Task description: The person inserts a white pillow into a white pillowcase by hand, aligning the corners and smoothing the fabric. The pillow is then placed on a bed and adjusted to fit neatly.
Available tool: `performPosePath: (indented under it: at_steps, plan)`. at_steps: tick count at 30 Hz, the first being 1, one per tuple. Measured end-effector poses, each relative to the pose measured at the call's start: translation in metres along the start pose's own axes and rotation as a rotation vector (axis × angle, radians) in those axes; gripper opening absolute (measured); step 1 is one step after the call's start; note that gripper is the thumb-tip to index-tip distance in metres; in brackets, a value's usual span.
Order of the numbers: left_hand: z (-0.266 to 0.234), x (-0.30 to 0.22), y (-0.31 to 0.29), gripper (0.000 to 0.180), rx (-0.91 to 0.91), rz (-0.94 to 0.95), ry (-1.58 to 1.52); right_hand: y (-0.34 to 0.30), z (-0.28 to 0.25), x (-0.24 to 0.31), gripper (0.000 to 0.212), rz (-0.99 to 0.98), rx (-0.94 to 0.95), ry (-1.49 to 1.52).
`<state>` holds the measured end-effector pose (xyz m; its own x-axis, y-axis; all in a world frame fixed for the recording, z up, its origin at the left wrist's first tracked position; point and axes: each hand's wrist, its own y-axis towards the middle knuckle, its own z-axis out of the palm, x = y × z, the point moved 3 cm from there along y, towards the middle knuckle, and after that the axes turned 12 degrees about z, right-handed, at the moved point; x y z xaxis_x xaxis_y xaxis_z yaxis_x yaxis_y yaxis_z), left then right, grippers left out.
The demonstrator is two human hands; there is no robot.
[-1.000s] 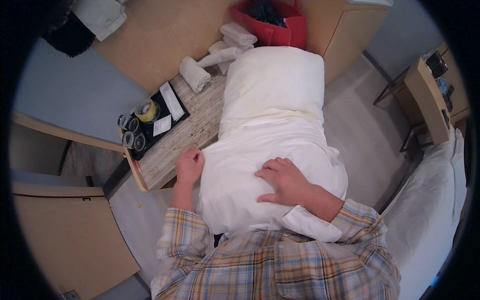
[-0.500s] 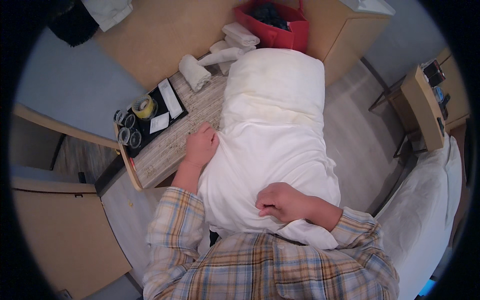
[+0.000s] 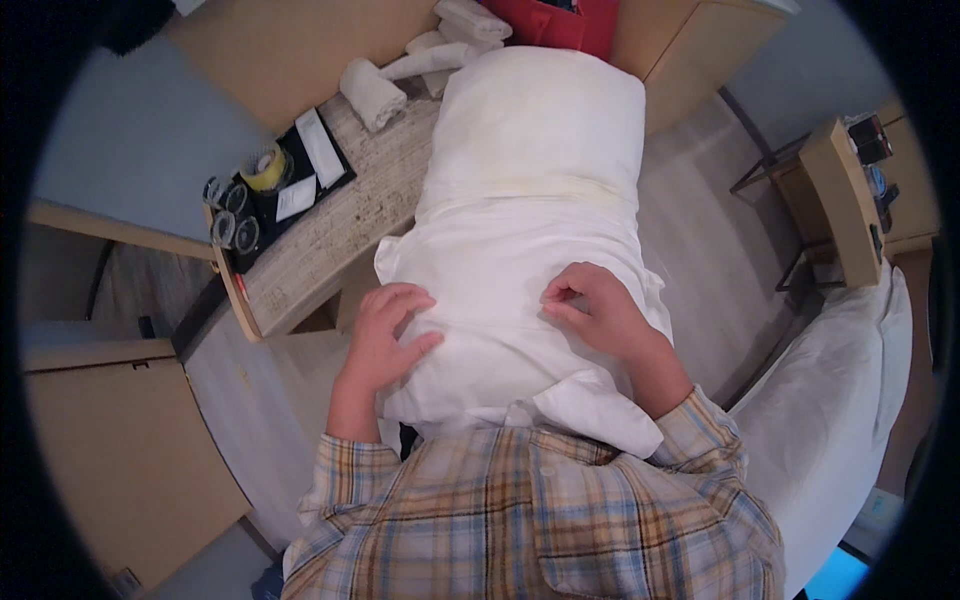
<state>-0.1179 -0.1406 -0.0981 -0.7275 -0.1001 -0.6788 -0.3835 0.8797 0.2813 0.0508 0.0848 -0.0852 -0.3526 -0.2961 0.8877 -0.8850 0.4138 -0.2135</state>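
A big stuffed white pillow (image 3: pixel 540 120) lies lengthwise in front of me, its far end bare and faintly yellowed. A white pillowcase (image 3: pixel 500 260) covers its near part, wrinkled, with a loose flap folded near my waist. My left hand (image 3: pixel 385 340) rests at the case's left side, thumb and fingers apart, gripping nothing. On the right side of the case, my right hand (image 3: pixel 600 310) has its thumb and fingers drawn together in a pinch at the cloth; the fold between them is barely visible.
Left of the pillow, a wooden bench (image 3: pixel 370 185) carries a black tray (image 3: pixel 270 215) with glasses and rolled white towels (image 3: pixel 373 93). A red bag (image 3: pixel 560 25) stands beyond the pillow. White bedding (image 3: pixel 815 410) lies at right, near a small desk (image 3: pixel 840 200).
My left hand has let go of the case's left edge, come nearer and opened. My right hand has moved forward over the case. The view has shifted, with the pillow higher in it.
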Motion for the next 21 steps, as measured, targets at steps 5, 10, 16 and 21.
performPosePath:
  at_steps: [5,10,16,21]
  plan:
    - [0.008,-0.026,-0.026,0.048,0.020,0.037,0.067,-0.037,-0.005,0.010,0.020,-0.112,0.116,-0.134]
    - [0.013,-0.011,-0.056,0.058,-0.113,-0.161,0.091,-0.079,0.006,0.016,0.032,-0.193,0.369,-0.055]
    - [0.019,0.031,-0.109,0.060,-0.286,-0.554,-0.145,-0.119,0.013,0.000,0.013,-0.061,0.646,0.011]
    - [0.016,0.041,-0.133,0.046,-0.427,-0.680,-0.571,-0.135,0.007,-0.010,0.010,0.000,0.711,-0.099]
